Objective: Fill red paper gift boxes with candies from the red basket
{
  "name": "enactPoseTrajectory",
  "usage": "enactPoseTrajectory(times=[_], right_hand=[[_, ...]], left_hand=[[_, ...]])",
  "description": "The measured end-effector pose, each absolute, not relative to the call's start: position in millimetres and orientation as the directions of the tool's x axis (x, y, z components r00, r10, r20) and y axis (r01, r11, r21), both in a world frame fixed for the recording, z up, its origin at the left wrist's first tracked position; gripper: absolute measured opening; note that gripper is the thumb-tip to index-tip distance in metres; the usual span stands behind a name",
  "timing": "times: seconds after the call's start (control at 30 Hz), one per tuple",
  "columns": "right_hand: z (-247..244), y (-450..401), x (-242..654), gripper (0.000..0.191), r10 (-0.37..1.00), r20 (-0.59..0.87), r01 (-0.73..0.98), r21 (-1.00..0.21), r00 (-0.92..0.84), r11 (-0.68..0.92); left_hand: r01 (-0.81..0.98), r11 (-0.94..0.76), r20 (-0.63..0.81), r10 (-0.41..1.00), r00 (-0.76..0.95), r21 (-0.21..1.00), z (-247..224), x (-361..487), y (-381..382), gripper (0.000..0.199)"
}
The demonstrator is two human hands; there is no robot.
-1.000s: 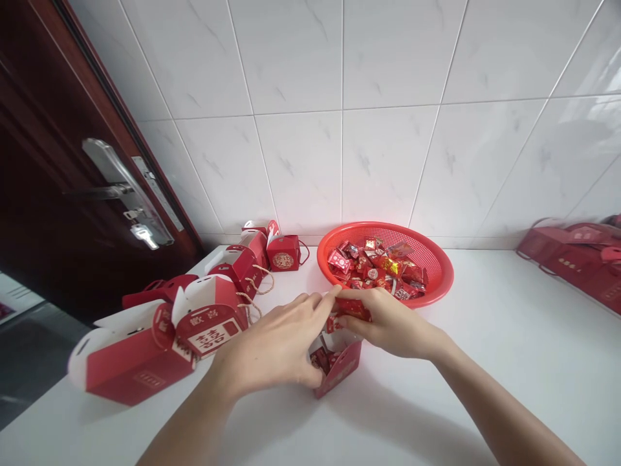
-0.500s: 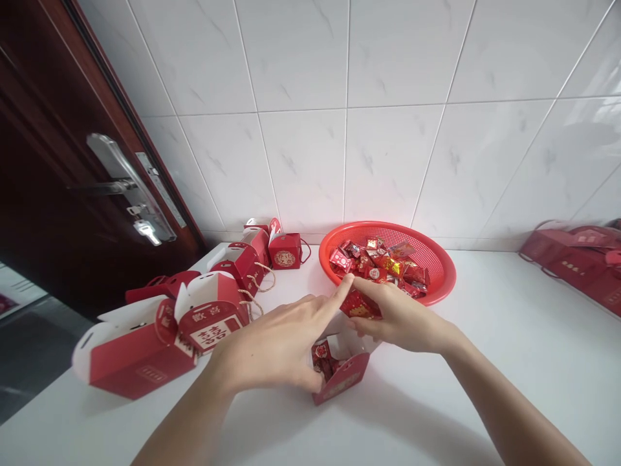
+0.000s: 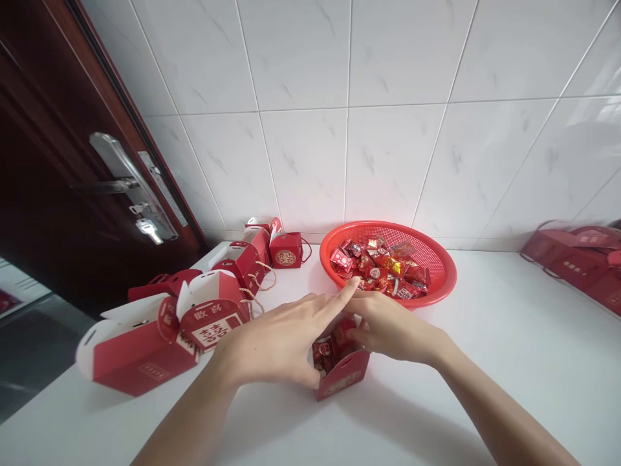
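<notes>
A small red gift box [image 3: 343, 378] with an open top stands on the white table in front of me, red-wrapped candies [image 3: 323, 353] inside it. My left hand [image 3: 279, 340] is closed around the box's left side, thumb at the near corner and index finger stretched out along the back. Over the box's right side, my right hand [image 3: 388, 323] reaches into the opening, fingers closed on a red packet [image 3: 342, 333]. Its lower part is within the box; the fingertips are partly hidden. Just behind both hands sits a red plastic basket [image 3: 444, 265] heaped with wrapped candies [image 3: 376, 268].
Several red gift boxes [image 3: 140, 362] with open flaps and cord handles line the left side. A closed small box [image 3: 286, 251] is near the tiled wall [image 3: 301, 149]. More red boxes [image 3: 572, 259] lie at the far right. A door [image 3: 63, 129] with keys stands left.
My right hand has lowered the red packet from above the box into its opening. My left hand stays on the box, nearly unmoved.
</notes>
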State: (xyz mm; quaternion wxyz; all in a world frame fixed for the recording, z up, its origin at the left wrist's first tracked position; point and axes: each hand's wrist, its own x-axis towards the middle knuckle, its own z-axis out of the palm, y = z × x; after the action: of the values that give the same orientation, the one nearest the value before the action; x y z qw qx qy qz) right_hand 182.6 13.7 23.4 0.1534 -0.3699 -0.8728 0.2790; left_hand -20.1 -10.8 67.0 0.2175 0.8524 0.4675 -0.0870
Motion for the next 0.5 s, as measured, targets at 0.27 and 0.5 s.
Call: enactPoseTrajectory(times=[0.27,0.5], right_hand=[[31.0,13.3,191.4,0.044,0.655,0.032,0.519,-0.581,-0.755,0.627],[50.3,12.0,219.9,0.055,0.789,-0.034,0.700,-0.486,-0.614,0.523]], left_hand=[[0.811,-0.492,-0.333,0.742,0.581,0.318,68.7,-21.7,-6.4,0.119],[0.830,-0.436,-0.361,0.755,0.547,0.346,75.7,-34.0,9.3,0.109]])
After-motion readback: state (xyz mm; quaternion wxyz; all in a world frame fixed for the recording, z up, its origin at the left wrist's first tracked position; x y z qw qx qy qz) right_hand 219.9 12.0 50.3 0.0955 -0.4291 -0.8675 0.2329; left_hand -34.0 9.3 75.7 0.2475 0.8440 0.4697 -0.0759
